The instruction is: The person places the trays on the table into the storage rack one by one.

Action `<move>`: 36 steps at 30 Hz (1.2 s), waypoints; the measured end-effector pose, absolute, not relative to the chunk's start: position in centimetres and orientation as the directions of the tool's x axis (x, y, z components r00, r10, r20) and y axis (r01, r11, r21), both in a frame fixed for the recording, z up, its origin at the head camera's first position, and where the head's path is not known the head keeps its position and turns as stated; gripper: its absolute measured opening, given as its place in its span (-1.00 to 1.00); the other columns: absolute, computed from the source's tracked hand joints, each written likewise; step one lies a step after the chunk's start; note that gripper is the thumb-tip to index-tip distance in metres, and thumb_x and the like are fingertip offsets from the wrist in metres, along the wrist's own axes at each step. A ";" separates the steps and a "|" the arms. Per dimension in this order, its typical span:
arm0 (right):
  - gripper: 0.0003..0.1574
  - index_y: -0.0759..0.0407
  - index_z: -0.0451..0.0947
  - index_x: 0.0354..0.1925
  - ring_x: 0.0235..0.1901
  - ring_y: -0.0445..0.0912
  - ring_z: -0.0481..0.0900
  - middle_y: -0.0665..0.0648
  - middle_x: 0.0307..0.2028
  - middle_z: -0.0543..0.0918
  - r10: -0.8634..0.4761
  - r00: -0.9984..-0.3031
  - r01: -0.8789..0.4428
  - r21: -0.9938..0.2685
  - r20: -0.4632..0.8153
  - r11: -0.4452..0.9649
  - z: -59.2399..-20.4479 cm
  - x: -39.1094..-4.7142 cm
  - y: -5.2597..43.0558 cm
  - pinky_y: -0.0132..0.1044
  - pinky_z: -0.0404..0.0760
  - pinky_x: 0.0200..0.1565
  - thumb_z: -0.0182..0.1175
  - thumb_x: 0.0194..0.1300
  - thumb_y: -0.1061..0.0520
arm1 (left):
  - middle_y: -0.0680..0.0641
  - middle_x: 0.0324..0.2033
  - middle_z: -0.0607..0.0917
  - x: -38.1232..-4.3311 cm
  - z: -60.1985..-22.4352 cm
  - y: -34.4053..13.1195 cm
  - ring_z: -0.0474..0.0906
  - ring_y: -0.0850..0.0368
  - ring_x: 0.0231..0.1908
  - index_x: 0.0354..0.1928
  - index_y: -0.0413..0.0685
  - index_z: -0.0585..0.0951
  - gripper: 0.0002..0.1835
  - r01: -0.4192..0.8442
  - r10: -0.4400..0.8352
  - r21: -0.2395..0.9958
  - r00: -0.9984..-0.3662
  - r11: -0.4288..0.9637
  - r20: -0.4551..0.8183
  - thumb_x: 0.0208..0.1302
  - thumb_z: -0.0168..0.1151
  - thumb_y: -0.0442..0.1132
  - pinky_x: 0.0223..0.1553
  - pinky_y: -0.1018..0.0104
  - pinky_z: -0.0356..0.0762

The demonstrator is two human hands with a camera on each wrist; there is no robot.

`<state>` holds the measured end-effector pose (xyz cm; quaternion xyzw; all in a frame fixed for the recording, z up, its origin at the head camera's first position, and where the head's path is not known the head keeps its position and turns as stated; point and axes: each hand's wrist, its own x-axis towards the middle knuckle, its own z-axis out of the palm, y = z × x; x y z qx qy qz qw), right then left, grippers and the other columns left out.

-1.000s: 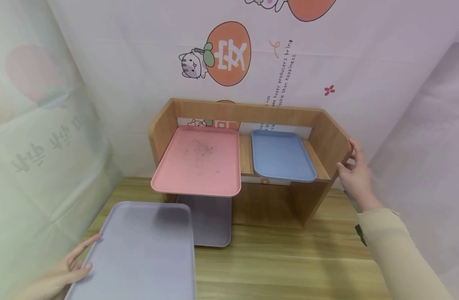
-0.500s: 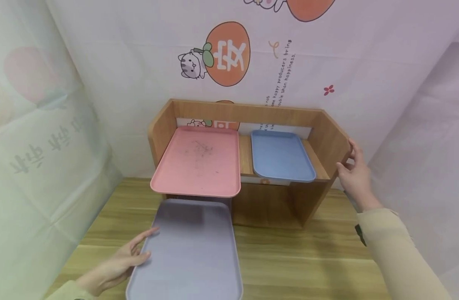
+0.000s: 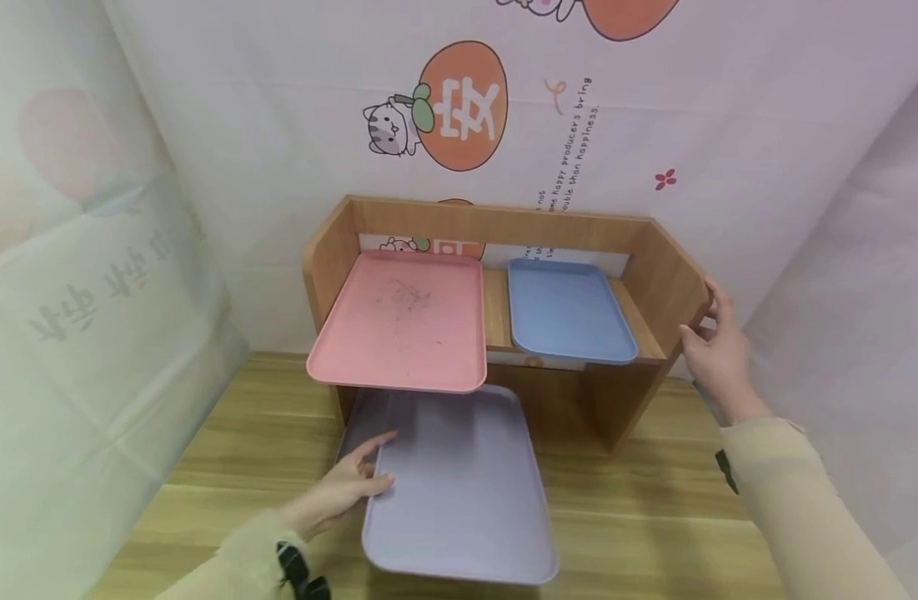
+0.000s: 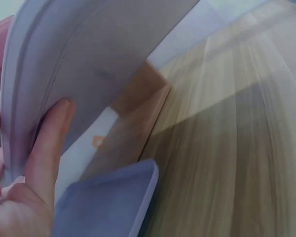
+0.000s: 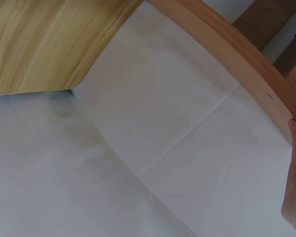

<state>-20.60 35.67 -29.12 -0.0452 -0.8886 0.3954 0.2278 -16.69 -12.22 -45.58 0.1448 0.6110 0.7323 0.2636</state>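
Note:
My left hand grips the left edge of a grey-lilac tray, thumb on top and fingers beneath. In the left wrist view the underside of that held tray shows, raised over the table. Its far end reaches in front of the shelf's lower level, just below a pink tray. A second grey-lilac tray lies lower, mostly covered by the held one in the head view. My right hand holds the front edge of the wooden shelf's right side panel.
The two-level wooden shelf stands against a printed cloth backdrop. On its upper level a blue tray lies right of the pink one, which juts over the front. Wood-grain table extends forward, with cloth walls at both sides.
My left hand has carried the grey-lilac tray rightward from the front left to before the shelf's lower level, over the other grey-lilac tray. My right hand keeps its hold on the side panel.

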 end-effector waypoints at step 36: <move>-0.03 -0.16 -0.22 0.48 0.06 0.51 0.39 0.55 0.24 0.23 0.254 -0.886 -0.123 -0.723 0.389 0.680 -29.5 -20.7 35.9 -0.78 0.30 -0.42 -0.02 0.31 0.34 | -0.11 -0.40 0.56 -18.9 -54.3 4.8 0.53 0.17 -0.44 0.43 -0.01 0.13 -0.16 -0.220 0.453 0.975 -0.872 -0.018 -0.188 0.14 0.28 -0.46 -0.37 0.29 0.58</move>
